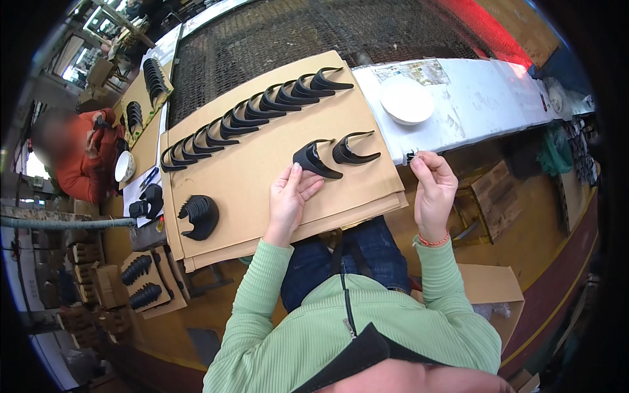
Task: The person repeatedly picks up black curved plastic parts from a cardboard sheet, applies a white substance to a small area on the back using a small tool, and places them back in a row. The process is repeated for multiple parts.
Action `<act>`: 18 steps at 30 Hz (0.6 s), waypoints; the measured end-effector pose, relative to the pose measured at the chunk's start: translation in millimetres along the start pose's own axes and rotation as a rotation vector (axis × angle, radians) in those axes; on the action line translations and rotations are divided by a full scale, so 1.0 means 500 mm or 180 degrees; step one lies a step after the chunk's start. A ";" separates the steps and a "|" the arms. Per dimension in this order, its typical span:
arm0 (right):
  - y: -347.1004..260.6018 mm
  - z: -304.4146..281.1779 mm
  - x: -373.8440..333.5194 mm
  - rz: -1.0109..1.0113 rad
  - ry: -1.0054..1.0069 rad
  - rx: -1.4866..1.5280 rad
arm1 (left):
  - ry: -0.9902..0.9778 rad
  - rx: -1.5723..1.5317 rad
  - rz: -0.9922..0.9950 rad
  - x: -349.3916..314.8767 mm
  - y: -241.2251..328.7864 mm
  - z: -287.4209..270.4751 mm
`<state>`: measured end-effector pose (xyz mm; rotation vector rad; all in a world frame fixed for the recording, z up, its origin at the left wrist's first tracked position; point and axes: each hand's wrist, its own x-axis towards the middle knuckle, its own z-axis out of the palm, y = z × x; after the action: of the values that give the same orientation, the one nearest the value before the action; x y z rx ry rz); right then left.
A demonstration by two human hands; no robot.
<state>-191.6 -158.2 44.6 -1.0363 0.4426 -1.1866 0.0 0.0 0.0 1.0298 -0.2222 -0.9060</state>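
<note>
My left hand [293, 195] has its thumb and fingers closed on a black curved piece [312, 161], U-shaped with pointed ends, over the cardboard sheet. Just right of it lies a similar curved piece [354, 150], apart from my hands. Beyond the board's right edge, my right hand [435, 190] is raised in a pinch on a small dark object [411, 156], too small to make out its kind. A slanting row of overlapping curved pieces [249, 116] lies across the far part of the board. At its near left sits a nested stack of such pieces [202, 216].
The cardboard sheet [262, 196] lies on a table before a dark mesh conveyor [275, 46]. A white bowl [407, 100] stands on the white surface to the right. A co-worker in red [85, 157] sits at the left. An open cardboard box [491, 288] is below right.
</note>
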 end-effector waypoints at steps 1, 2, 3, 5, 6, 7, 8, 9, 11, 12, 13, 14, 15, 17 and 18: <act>0.000 0.000 -0.002 0.0027 0.0013 0.0006 | -0.0024 -0.0058 -0.0095 -0.006 0.005 0.002; 0.001 0.000 -0.004 0.0055 0.0023 0.0010 | -0.0047 -0.0118 -0.0189 -0.011 0.009 0.004; 0.005 -0.009 0.008 0.0016 0.0025 0.0050 | -0.0039 0.0070 -0.0256 0.000 0.008 0.017; 0.005 -0.013 0.004 0.0031 0.0040 0.0091 | 0.0027 0.0398 -0.0442 -0.005 0.013 0.026; 0.005 -0.016 0.005 0.0025 0.0036 0.0089 | 0.0116 0.0625 -0.0512 -0.003 0.013 0.031; 0.004 -0.020 0.005 0.0022 0.0034 0.0084 | 0.0181 0.0827 -0.0569 -0.001 0.012 0.036; 0.004 -0.023 0.006 0.0030 0.0056 0.0071 | 0.0232 0.1021 -0.0611 0.003 0.012 0.039; 0.005 -0.027 0.007 0.0013 0.0038 0.0105 | 0.0309 0.1225 -0.0523 0.007 0.013 0.040; 0.003 -0.037 0.009 0.0029 0.0031 0.0122 | 0.0456 0.1574 -0.0339 0.013 0.010 0.042; 0.003 -0.040 0.010 0.0030 0.0051 0.0112 | 0.0470 0.1721 -0.0293 0.016 0.010 0.042; 0.002 -0.044 0.012 0.0034 0.0067 0.0099 | 0.0487 0.1864 -0.0248 0.018 0.011 0.041; 0.002 -0.047 0.013 0.0041 0.0083 0.0086 | 0.0516 0.2011 -0.0217 0.018 0.012 0.038; 0.001 -0.048 0.016 0.0033 0.0070 0.0072 | 0.0516 0.2109 -0.0161 0.018 0.013 0.037; 0.000 -0.049 0.021 0.0024 0.0069 0.0052 | 0.0543 0.2331 -0.0085 0.015 0.018 0.032; 0.001 -0.047 0.025 -0.0023 0.0010 0.0022 | 0.0525 0.2478 0.0003 0.012 0.025 0.027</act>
<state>-204.8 -179.3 35.5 -1.0310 0.4372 -1.1955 3.2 -10.4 15.9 1.8139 -0.4549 -0.7322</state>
